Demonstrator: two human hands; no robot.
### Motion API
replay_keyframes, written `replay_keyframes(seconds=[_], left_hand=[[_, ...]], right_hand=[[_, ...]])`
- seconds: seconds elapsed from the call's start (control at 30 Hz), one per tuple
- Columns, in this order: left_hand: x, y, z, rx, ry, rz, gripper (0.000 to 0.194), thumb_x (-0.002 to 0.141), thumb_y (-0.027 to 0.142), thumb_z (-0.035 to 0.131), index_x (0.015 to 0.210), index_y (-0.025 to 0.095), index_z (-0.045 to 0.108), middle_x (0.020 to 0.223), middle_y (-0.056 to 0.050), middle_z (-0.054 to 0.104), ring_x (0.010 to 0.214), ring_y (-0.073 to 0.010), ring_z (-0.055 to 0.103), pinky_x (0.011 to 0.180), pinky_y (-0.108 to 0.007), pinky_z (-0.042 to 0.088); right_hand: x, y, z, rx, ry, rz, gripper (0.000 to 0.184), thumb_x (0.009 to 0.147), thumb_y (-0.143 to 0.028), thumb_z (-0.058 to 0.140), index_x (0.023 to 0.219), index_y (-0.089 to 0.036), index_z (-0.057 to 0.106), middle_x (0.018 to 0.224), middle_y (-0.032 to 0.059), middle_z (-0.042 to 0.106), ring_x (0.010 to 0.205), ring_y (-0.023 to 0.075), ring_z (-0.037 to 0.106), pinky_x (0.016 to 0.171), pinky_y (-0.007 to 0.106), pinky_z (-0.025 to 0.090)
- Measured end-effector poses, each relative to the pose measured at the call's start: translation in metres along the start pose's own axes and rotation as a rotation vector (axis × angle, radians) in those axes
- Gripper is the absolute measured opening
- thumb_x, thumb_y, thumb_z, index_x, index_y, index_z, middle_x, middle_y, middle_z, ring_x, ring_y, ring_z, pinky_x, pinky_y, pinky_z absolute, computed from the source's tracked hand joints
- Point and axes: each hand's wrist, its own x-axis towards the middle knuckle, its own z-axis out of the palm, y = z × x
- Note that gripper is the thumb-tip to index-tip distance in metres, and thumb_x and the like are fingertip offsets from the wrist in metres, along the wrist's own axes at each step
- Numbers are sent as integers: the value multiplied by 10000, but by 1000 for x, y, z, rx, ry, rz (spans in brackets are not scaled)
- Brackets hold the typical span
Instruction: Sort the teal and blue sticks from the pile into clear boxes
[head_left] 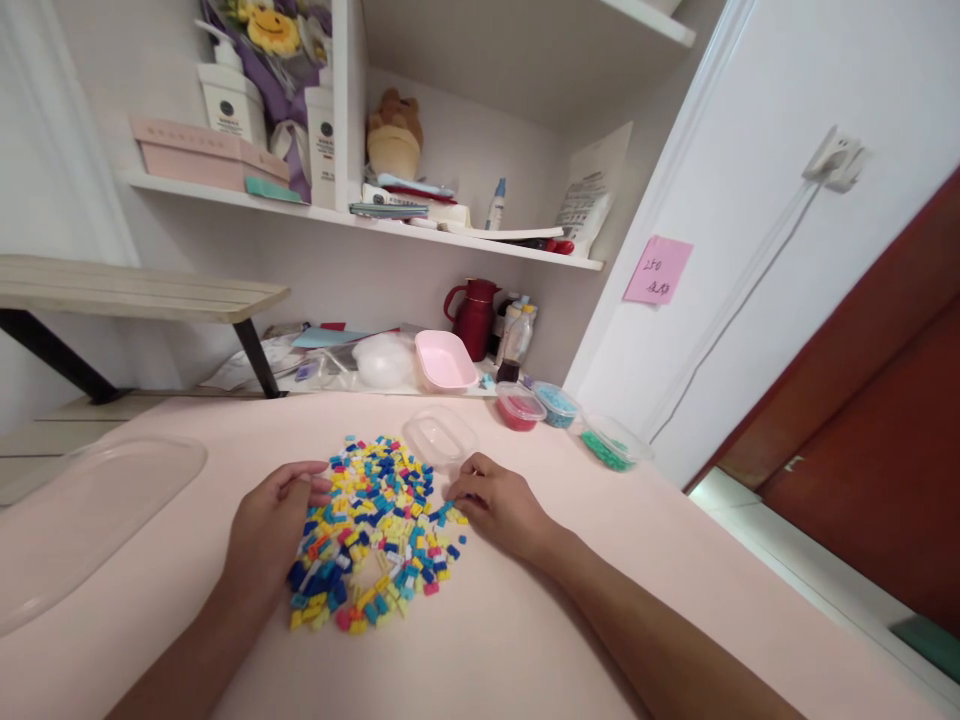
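A loose pile of tiny building bricks (pixel 382 515) in blue, teal, yellow, white and pink is spread over the pale pink tabletop. At the pile's left edge, my left hand (pixel 274 515) rests on its side with loosely bent fingers apart, touching the outer bricks; no brick shows in it. My right hand (pixel 499 500) is at the right edge, palm down, its fingers curled together over a few teal and blue bricks. What lies under those fingertips is hidden. An empty clear plastic container (pixel 440 435) sits just behind the pile, close to my right hand.
Lidded tubs of red (pixel 520 408), blue (pixel 556 405) and green bricks (pixel 609 450) stand at the back right. A pink basin (pixel 446 362) and a dark red jug (pixel 475 318) are behind. On the left lies a large clear plastic lid (pixel 105 520); a slatted stand (pixel 135 287) rises beyond it.
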Motion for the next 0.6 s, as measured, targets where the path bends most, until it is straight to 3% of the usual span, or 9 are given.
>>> replay_keyframes(seconds=[0.17,0.33,0.43,0.6], left_hand=[[-1,2,3,-13,1,-3,325,692,416,544,900,212,689,799,-33,728,755,-202,683,771,-347,518],[-4,7,4,-9,-9,-9,326,676,416,537,875,206,688,778,-38,728,734,-203,678,749,-339,512],[-5,8,3,-18,11,-13,322,667,410,533,865,210,689,767,-36,728,726,-204,679,737,-338,512],[-5,8,3,-25,12,-4,312,675,404,531,864,214,691,763,-33,730,732,-202,681,731,-329,514]], right_hand=[[5,-2,-5,93,209,-2,202,900,-209,580,999,-255,750,939,46,619,761,148,599,705,255,474],[25,3,-12,117,461,124,273,927,-339,575,1145,-236,702,817,27,589,653,157,546,671,291,476],[23,7,-10,183,461,124,316,946,-356,531,1206,-236,664,833,27,607,645,158,556,669,300,488],[4,7,-11,229,349,68,243,953,-333,495,1030,-233,703,904,49,684,689,168,619,665,295,500]])
